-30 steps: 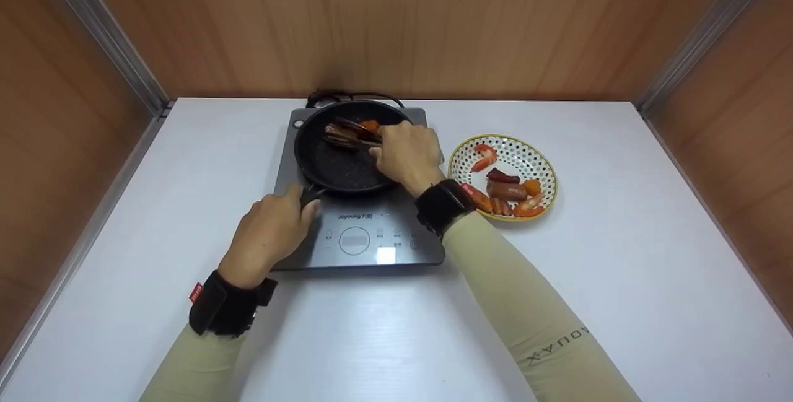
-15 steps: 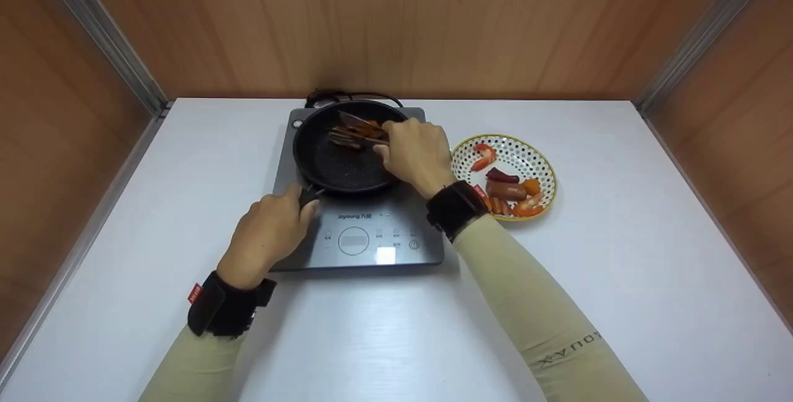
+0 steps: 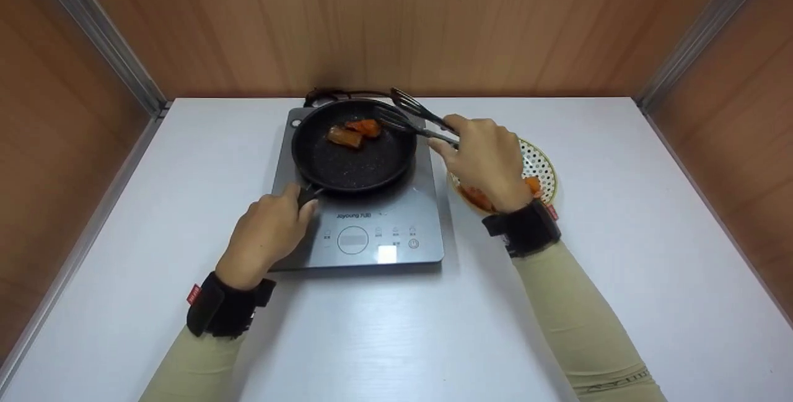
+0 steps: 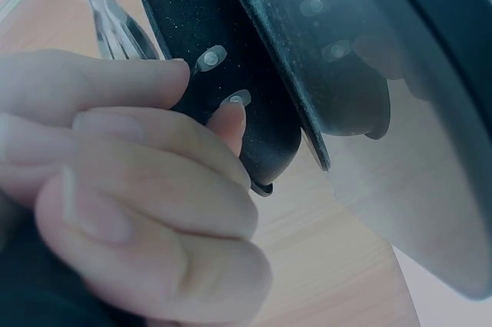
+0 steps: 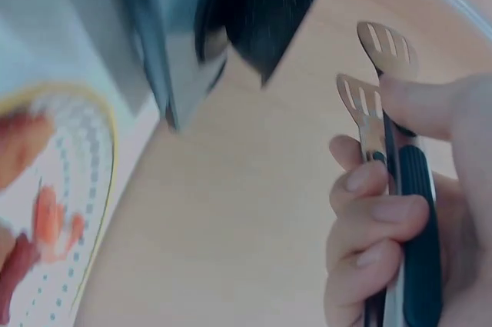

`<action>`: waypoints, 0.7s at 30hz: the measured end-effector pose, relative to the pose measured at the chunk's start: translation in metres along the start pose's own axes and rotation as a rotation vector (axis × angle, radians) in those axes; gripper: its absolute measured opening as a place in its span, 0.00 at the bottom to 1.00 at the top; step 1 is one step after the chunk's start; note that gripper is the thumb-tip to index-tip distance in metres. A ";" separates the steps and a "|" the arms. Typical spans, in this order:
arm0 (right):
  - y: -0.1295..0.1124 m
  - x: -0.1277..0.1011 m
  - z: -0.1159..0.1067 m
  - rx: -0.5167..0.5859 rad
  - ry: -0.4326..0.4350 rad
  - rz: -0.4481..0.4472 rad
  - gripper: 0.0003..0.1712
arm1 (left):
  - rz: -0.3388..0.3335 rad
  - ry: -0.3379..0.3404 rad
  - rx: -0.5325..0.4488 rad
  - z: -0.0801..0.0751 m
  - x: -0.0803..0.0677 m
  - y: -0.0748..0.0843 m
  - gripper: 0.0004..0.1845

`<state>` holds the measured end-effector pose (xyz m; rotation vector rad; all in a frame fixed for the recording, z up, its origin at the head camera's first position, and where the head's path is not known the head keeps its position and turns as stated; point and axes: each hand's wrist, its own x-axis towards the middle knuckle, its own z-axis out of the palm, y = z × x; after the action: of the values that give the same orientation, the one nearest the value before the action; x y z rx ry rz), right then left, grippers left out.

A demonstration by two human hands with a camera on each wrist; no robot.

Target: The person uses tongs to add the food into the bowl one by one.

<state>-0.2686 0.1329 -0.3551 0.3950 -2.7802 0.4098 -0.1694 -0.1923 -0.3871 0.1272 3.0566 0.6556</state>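
My left hand [image 3: 269, 228] grips the black handle [image 3: 308, 194] of a frying pan [image 3: 353, 170], which sits on the induction cooktop [image 3: 396, 210]. Two pieces of food lie in the pan's upper part: a brown sausage-like chunk [image 3: 345, 137] and an orange-red piece [image 3: 367, 127]. To the right, my right hand [image 3: 486, 157] holds food tongs [image 3: 427, 132] with slotted heads and dark handles. The tong heads stand apart with nothing between them, over the pan's right rim. In the right wrist view, fingers wrap the tongs' handle [image 5: 419, 227].
Right of the cooktop is a dotted plate [image 3: 538, 160] with a yellow rim, partly covered by my right hand and wrist. Orange-red food pieces [image 3: 478, 197] show on it. A black cord [image 3: 322, 97] runs behind the pan. Wooden panels [image 3: 396, 24] enclose the white table.
My right hand has moved right, from the pan to over the plate's left side. The tongs have left the food, which stays in the pan. My left hand holds its place.
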 end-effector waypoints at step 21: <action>0.120 -0.059 -0.047 0.056 -0.208 0.174 0.34 | 0.013 -0.016 -0.018 -0.002 0.001 -0.001 0.16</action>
<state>-0.2400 0.2713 -0.3600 0.2193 -3.0243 0.5141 -0.1705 -0.1939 -0.3860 0.1522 3.0360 0.6789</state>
